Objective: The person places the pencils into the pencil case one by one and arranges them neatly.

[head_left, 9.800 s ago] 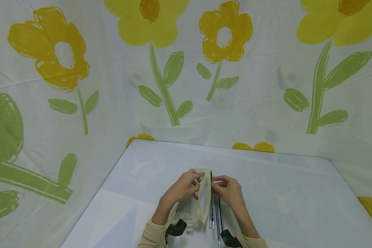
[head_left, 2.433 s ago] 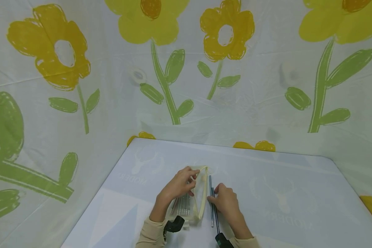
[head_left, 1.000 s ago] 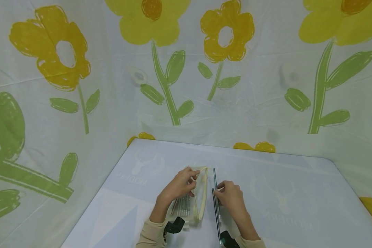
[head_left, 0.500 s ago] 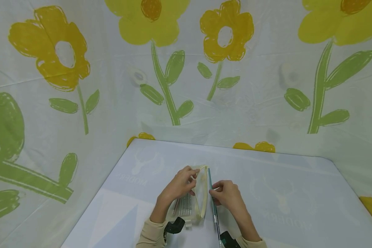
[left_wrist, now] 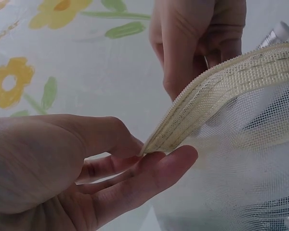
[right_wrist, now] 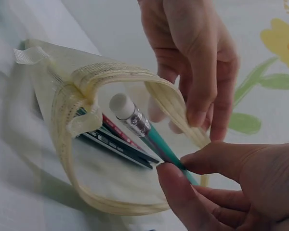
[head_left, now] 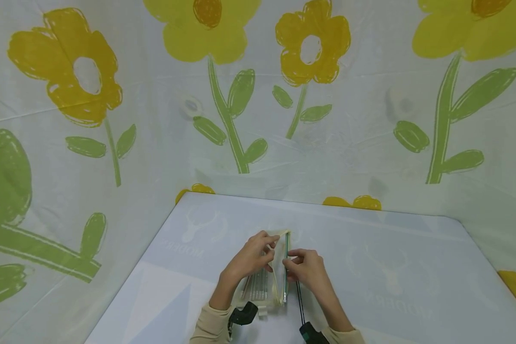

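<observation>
A cream mesh zip pouch (left_wrist: 250,139) lies on the table with its mouth spread wide. My left hand (head_left: 250,255) pinches one zipped edge between thumb and fingers, holding it up. In my right hand (head_left: 307,266), thumb and fingertips pinch a green pencil (right_wrist: 159,145) with a metal ferrule and white eraser. The pencil lies across the mouth, eraser end inside the zipper rim in the right wrist view. Inside the pouch rest several other pencils (right_wrist: 116,148), dark ones and a red one, seen through the mesh in the head view.
One dark pencil (head_left: 300,301) lies on the white table (head_left: 413,258) beneath my right wrist. Black wrist cameras (head_left: 244,313) sit on both sleeves. Behind the table hangs a white sheet (head_left: 352,157) printed with yellow flowers.
My right hand has moved left, bringing the green pencil from beside the pouch to its mouth. Of several pencils earlier lying right of the pouch, one shows there now. My left hand keeps its hold.
</observation>
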`<state>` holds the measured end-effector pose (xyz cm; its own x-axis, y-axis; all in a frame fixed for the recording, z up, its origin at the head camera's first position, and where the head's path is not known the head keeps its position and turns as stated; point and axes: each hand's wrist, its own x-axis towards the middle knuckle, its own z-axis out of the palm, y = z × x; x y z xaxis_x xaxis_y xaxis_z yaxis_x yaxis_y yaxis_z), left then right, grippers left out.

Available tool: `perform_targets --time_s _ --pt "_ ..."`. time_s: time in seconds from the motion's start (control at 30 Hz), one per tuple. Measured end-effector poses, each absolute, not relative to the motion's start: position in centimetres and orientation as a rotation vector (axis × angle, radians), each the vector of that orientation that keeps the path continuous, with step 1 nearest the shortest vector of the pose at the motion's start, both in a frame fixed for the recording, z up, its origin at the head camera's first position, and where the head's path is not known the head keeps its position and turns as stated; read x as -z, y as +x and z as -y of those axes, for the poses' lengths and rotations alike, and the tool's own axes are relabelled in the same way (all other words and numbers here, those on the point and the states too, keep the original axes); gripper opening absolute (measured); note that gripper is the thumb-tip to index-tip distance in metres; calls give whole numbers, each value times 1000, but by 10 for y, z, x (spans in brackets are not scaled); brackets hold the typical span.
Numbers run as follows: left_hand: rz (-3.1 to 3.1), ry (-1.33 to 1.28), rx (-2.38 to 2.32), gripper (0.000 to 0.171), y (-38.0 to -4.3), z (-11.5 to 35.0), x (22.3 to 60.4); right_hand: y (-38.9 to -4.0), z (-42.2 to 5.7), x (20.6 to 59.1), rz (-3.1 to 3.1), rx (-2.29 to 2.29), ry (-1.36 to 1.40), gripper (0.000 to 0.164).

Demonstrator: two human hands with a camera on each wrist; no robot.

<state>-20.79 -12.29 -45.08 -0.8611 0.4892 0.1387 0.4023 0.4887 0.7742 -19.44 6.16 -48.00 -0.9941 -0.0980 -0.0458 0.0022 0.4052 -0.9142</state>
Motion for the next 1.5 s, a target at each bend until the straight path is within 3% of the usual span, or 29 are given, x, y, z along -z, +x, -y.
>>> perform_targets --time_s 1.03,1.5 --pt "-2613 786 -1312 45 -207 124 452 -196 -59 484 -2548 1716 -114 35" --pt "-2578 775 -1352 46 -208 128 450 -190 -79 476 -2690 1138 -41 30"
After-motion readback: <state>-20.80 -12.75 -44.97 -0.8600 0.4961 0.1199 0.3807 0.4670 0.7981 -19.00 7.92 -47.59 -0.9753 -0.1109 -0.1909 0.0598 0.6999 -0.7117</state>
